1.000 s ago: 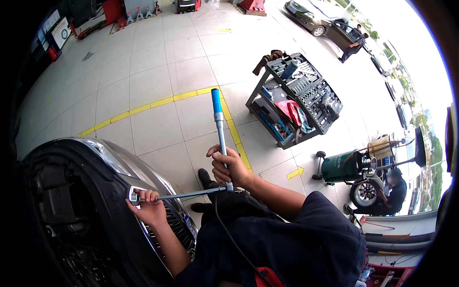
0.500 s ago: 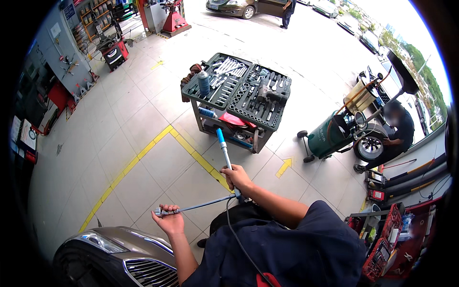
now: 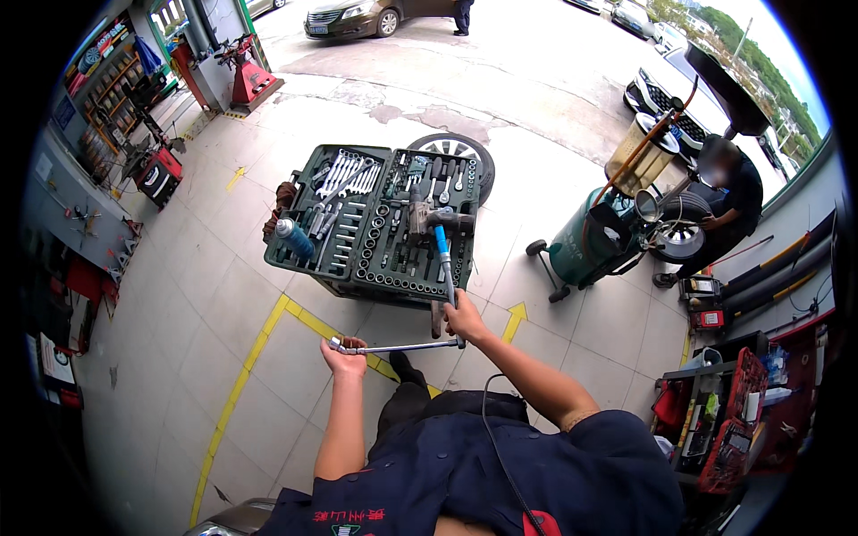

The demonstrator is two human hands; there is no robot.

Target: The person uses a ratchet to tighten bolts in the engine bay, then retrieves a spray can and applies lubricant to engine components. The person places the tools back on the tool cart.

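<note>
My right hand (image 3: 463,318) is closed around the shaft of a torque wrench (image 3: 442,250), whose blue grip points away from me. From the wrench's head a long extension bar (image 3: 407,347) runs left, ending in a socket (image 3: 336,343). Palm up, my left hand (image 3: 343,360) has its fingers curled round the socket end of the bar. Just past the wrench lies an open socket-set case (image 3: 357,290) with sockets, ratchets and combination spanners. A cordless impact wrench (image 3: 424,220) rests on the case, and the blue grip overlaps it in view. A blue spray can (image 3: 295,239) stands at its left.
Behind the case lies a wheel (image 3: 483,170). To the right stands a green oil drainer (image 3: 576,241), beside a crouching person (image 3: 737,183) holding a tyre. A red tool cabinet (image 3: 733,429) is at lower right, a car's corner (image 3: 237,518) at lower left. Yellow lines (image 3: 246,357) mark the tiled floor.
I have come closer to the socket-set case, and the car front has mostly left the view at lower left. Both hands still hold the wrench and bar, now beside the case's near edge.
</note>
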